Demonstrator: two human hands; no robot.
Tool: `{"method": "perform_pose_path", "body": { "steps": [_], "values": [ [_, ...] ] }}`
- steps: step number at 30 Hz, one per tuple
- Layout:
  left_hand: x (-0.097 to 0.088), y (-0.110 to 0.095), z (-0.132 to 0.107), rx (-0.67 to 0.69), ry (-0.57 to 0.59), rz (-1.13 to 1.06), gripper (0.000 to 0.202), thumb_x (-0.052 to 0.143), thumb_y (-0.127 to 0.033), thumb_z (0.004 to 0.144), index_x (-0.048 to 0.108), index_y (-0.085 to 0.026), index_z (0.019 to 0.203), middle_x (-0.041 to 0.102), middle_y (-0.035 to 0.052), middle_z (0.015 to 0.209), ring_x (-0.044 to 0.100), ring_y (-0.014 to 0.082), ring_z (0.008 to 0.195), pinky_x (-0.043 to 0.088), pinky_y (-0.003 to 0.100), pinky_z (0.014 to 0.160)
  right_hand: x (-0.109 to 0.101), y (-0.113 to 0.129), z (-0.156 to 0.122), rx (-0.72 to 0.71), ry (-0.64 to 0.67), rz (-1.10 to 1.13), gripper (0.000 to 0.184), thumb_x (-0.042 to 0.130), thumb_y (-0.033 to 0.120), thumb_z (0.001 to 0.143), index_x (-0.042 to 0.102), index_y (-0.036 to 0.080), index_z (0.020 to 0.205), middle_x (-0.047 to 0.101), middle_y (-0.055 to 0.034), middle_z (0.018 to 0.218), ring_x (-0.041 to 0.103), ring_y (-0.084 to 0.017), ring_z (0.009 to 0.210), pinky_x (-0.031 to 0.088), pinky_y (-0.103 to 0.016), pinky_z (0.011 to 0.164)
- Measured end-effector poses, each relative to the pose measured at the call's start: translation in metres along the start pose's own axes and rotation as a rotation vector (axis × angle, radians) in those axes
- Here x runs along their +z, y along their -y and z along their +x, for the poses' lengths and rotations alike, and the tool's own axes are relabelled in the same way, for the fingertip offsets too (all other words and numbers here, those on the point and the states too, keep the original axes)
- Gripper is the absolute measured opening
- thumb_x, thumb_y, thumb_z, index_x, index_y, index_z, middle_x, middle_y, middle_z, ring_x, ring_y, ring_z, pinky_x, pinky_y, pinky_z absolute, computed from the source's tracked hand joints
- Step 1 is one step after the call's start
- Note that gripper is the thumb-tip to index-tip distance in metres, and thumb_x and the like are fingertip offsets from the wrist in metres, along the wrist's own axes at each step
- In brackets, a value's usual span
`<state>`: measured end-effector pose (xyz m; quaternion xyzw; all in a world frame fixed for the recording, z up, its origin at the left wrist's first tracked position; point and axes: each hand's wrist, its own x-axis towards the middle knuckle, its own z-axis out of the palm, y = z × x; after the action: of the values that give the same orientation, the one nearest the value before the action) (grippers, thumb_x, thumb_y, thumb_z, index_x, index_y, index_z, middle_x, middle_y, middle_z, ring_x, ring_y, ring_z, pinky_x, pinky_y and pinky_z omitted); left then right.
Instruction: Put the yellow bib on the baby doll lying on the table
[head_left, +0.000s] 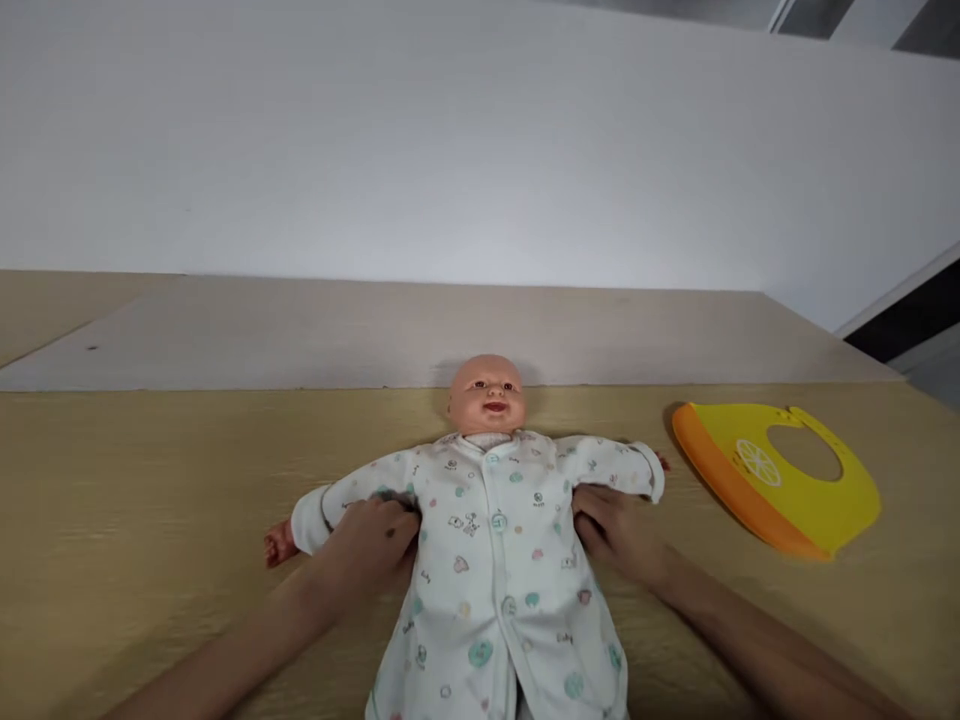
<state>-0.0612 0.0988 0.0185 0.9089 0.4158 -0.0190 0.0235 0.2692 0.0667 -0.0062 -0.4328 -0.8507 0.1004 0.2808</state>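
A baby doll (489, 400) lies face up on the table, its bald head away from me and both arms spread. It wears a white gown (469, 590) with small coloured prints and a buttoned front; its lower end runs out of view. At the doll's side under its arm on the left, my left hand (381, 540) is closed on the gown, its fingertips hidden. My right hand (616, 525) grips the opposite side, just below the other sleeve, with the fingers curled and partly tucked behind the cloth.
A yellow bib (832, 510) with an orange pocket lies flat to the right of the doll. The wooden table (150, 480) has a paler strip (375, 330) along its back. Behind that rises a white wall (450, 150).
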Motion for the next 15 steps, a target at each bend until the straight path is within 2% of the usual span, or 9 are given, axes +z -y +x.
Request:
{"method": "perform_pose_path", "body": {
  "steps": [2,8,12,15],
  "values": [
    [0.005,-0.004,0.003,-0.024,-0.008,0.021,0.022,0.045,-0.01,0.077,0.066,-0.016,0.07,0.067,0.0077,0.067,0.057,0.0205,0.056,0.028,0.028,0.05,-0.001,0.001,0.001,0.029,-0.014,0.002,0.022,0.038,0.001,0.077,0.05,0.019,0.076,0.057,-0.0008,0.069,0.054,-0.013,0.064,0.041,-0.023,0.06],
    [0.016,-0.009,0.008,-0.077,-0.194,-0.078,0.014,0.049,-0.015,0.074,0.058,-0.018,0.065,0.066,0.0069,0.064,0.061,0.0223,0.059,0.034,0.03,0.052,-0.004,0.003,0.004,0.081,-0.054,0.035,0.024,0.043,0.001,0.076,0.055,0.02,0.085,0.06,-0.0022,0.077,0.058,-0.015,0.075,0.045,-0.024,0.067],
    [0.011,-0.008,0.011,-0.136,-0.227,-0.068,0.014,0.047,-0.014,0.077,0.056,-0.019,0.067,0.064,0.0068,0.07,0.06,0.0223,0.068,0.038,0.031,0.059,-0.004,0.003,0.006,0.043,-0.108,0.035,0.026,0.046,0.004,0.081,0.059,0.02,0.098,0.066,-0.0045,0.088,0.06,-0.017,0.085,0.049,-0.029,0.075],
    [0.006,-0.006,0.015,-0.159,-0.24,-0.014,0.016,0.045,-0.014,0.081,0.057,-0.019,0.073,0.063,0.0086,0.077,0.058,0.0252,0.077,0.041,0.035,0.067,-0.004,0.001,0.007,0.065,-0.107,0.01,0.028,0.046,0.008,0.085,0.059,0.02,0.106,0.066,-0.007,0.096,0.06,-0.019,0.094,0.05,-0.034,0.081]
  ]
}}
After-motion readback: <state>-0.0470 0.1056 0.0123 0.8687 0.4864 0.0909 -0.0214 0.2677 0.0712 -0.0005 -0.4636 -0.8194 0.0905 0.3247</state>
